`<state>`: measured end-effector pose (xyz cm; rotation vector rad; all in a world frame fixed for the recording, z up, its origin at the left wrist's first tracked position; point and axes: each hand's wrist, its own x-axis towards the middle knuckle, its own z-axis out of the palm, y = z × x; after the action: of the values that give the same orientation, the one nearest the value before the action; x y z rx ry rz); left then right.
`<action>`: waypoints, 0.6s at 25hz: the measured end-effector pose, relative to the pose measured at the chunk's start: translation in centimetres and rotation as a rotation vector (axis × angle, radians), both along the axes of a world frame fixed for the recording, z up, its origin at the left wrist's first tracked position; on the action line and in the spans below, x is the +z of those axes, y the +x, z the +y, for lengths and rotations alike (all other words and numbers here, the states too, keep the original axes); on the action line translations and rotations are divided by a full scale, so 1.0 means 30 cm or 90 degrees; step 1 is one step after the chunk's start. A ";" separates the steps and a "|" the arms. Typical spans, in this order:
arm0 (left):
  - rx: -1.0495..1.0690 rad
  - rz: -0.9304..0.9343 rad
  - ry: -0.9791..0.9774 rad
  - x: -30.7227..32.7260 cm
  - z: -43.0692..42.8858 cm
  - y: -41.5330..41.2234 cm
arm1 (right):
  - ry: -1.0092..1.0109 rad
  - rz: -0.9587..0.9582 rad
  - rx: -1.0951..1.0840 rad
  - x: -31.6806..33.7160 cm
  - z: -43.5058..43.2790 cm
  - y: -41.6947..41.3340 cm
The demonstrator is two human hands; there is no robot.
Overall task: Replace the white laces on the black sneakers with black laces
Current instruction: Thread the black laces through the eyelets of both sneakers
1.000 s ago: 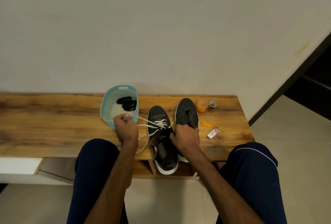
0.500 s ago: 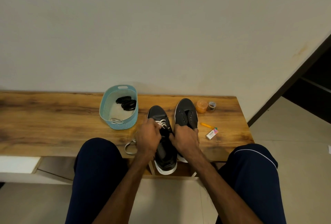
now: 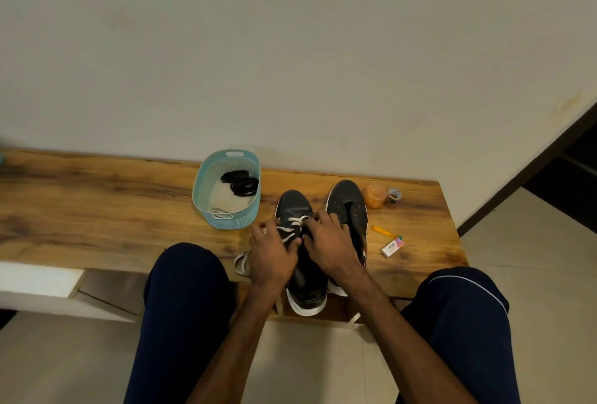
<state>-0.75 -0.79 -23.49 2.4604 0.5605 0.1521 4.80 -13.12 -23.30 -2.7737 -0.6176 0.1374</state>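
Two black sneakers stand side by side on the wooden bench [image 3: 97, 209]. The left sneaker [image 3: 294, 208] still carries a white lace [image 3: 293, 223] across its upper eyelets; a loose end [image 3: 241, 263] hangs over the bench edge. The right sneaker [image 3: 348, 198] has bare eyelets. My left hand [image 3: 273, 251] pinches the white lace at the left side of the left sneaker. Beside it my right hand [image 3: 329, 242] grips that sneaker's right eyelet edge, fingers curled by the lace. Coiled black laces [image 3: 240, 182] lie in a light blue basket [image 3: 226, 222], along with another white lace [image 3: 221, 211].
An orange tub [image 3: 375, 196] and a small jar [image 3: 394, 196] stand right of the sneakers. An orange pen-like tool [image 3: 384, 231] and a small eraser box [image 3: 392, 248] lie nearer the bench edge. The wall runs behind. My knees flank the bench front.
My left hand came back from the basket's near rim, where it had pulled the lace taut, to the left sneaker. The lace went slack. My right hand stayed on the sneaker.
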 end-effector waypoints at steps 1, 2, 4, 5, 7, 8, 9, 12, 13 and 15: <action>-0.023 0.027 0.005 -0.007 -0.008 -0.006 | -0.012 0.008 0.009 -0.005 0.007 0.004; -0.038 0.059 -0.001 -0.013 -0.012 -0.008 | -0.016 0.017 0.011 -0.011 0.012 0.005; -0.049 0.095 -0.030 -0.021 -0.012 -0.006 | -0.019 0.016 0.005 -0.017 0.020 0.002; -0.046 0.087 -0.040 -0.022 -0.012 -0.004 | -0.023 0.012 0.004 -0.019 0.022 0.001; -0.036 0.052 -0.046 -0.017 -0.017 -0.001 | -0.031 0.011 0.004 -0.025 0.025 -0.001; -0.029 0.039 -0.051 -0.014 -0.019 0.001 | -0.034 0.014 0.003 -0.025 0.027 0.001; -0.022 0.030 -0.056 -0.011 -0.020 0.001 | -0.041 0.013 0.003 -0.024 0.030 0.002; -0.001 0.021 -0.077 -0.009 -0.023 0.002 | -0.064 0.005 0.007 -0.038 0.041 -0.006; 0.000 0.022 -0.079 -0.010 -0.025 0.002 | -0.058 0.014 0.010 -0.044 0.042 -0.006; 0.003 0.021 -0.079 -0.016 -0.030 0.000 | 0.052 0.083 -0.019 -0.044 0.034 0.005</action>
<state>-0.76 -1.70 -23.96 2.3455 0.5735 0.0759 4.95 -12.09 -24.62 -2.6683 -0.5354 0.2775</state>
